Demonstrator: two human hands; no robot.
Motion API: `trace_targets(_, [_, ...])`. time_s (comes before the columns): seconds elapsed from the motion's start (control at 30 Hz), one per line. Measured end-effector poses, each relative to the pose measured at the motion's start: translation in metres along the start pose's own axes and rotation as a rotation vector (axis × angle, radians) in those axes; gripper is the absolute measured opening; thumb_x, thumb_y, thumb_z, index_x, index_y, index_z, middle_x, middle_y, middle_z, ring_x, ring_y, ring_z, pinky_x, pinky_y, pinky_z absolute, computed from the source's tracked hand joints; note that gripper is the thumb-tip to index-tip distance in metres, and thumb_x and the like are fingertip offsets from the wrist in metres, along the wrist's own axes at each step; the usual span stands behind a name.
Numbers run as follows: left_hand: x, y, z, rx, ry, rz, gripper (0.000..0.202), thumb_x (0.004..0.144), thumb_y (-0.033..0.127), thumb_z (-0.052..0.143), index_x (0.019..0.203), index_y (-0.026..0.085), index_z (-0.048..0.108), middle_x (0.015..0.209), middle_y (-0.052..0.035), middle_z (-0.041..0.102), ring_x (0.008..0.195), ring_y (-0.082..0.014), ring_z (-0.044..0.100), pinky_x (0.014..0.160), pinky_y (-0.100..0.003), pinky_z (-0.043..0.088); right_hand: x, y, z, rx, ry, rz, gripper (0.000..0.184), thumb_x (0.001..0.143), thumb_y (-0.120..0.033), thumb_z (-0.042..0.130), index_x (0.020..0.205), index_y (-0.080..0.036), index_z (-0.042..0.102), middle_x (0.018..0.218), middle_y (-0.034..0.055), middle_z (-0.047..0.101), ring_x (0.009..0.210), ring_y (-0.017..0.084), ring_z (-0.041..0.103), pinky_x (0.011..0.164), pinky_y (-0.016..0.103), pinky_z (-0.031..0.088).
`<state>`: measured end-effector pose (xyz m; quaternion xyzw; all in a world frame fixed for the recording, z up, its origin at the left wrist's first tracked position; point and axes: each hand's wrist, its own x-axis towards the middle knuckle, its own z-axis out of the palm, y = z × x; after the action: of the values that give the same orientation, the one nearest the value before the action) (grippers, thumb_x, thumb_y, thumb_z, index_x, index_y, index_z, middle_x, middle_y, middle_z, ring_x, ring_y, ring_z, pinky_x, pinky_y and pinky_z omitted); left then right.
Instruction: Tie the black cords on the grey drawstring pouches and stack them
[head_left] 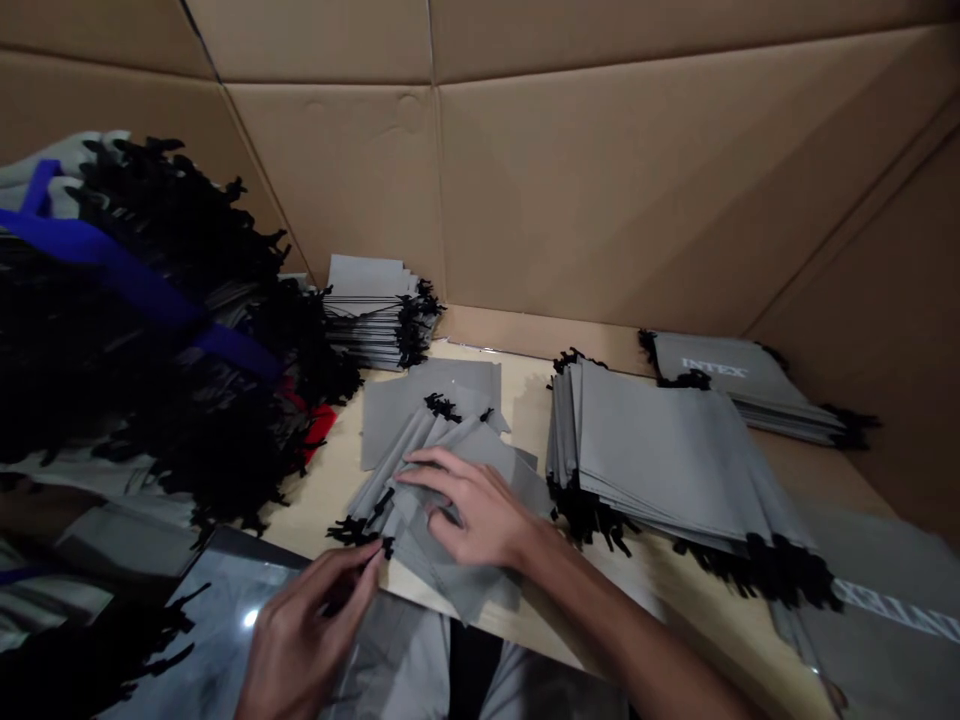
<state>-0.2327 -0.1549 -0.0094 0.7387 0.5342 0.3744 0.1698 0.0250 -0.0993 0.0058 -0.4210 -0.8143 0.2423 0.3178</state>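
Note:
Grey fabric pouches (439, 505) with black drawstring cords lie in a loose, fanned pile on the table in front of me. My right hand (472, 510) rests on top of this pile, its fingers stretched out to the left and its thumb apart. At the pile's near left corner, my left hand (322, 610) has thumb and forefinger together on the end of a black drawstring (386, 545). The left hand's other fingers are curled and partly hidden.
On the right stands a thick stack of pouches (652, 440); behind it lies another stack printed INTEX (735, 365). A further stack (367, 320) sits at the back. To the left rises a tall heap of bundles with a blue strap (142, 280). Cardboard walls (637, 180) enclose the table.

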Motion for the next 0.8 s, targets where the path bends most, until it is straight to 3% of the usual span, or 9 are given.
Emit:
trace_targets(0.1, [0.004,-0.006,-0.002,-0.011,-0.002,0.052,0.018,0.1,0.043,0.076,0.112,0.033,0.085,0.105,0.0028,0.088,0.089,-0.0174,0.085,0.081,-0.018,0.066,0.0,0.0,-0.002,-0.007,-0.001,-0.003,0.064,0.087,-0.016,0.057,0.148,-0.032,0.066,0.161,0.0003,0.06,0.121,0.027,0.073,0.104,0.042,0.06])
trace_targets(0.2, [0.008,-0.015,-0.002,-0.011,-0.009,0.141,0.017,0.101,0.039,0.076,0.113,0.033,0.085,0.107,0.0018,0.087,0.094,-0.0189,0.084,0.089,-0.021,0.066,0.001,0.0,-0.003,-0.018,-0.003,-0.003,0.063,0.086,-0.017,0.057,0.147,-0.031,0.067,0.163,0.0008,0.059,0.112,0.026,0.075,0.1,0.042,0.061])
trace_targets(0.33, [0.009,-0.02,0.0,0.008,0.003,0.195,0.015,0.102,0.035,0.075,0.113,0.031,0.085,0.106,0.0009,0.087,0.093,-0.0188,0.084,0.089,-0.023,0.066,0.002,0.0,-0.004,-0.031,-0.005,0.0,0.061,0.084,-0.019,0.059,0.143,-0.031,0.07,0.16,-0.0003,0.061,0.096,0.022,0.076,0.09,0.039,0.063])
trace_targets(0.57, [0.008,-0.013,0.001,0.032,0.04,0.232,0.016,0.102,0.034,0.076,0.116,0.03,0.084,0.106,-0.0002,0.087,0.092,-0.0188,0.083,0.087,-0.023,0.067,0.001,0.001,-0.004,-0.026,0.036,-0.032,0.059,0.088,-0.017,0.057,0.145,-0.029,0.068,0.143,0.0027,0.069,0.099,0.021,0.074,0.087,0.035,0.06])
trace_targets(0.8, [0.004,-0.011,0.0,0.001,0.06,0.119,0.018,0.104,0.037,0.072,0.113,0.029,0.086,0.109,-0.0042,0.088,0.097,-0.0218,0.083,0.091,-0.028,0.068,0.007,-0.003,0.006,-0.085,0.03,-0.095,0.047,0.091,-0.013,0.058,0.134,-0.026,0.075,0.123,0.0044,0.072,0.089,0.018,0.068,0.078,0.029,0.054])
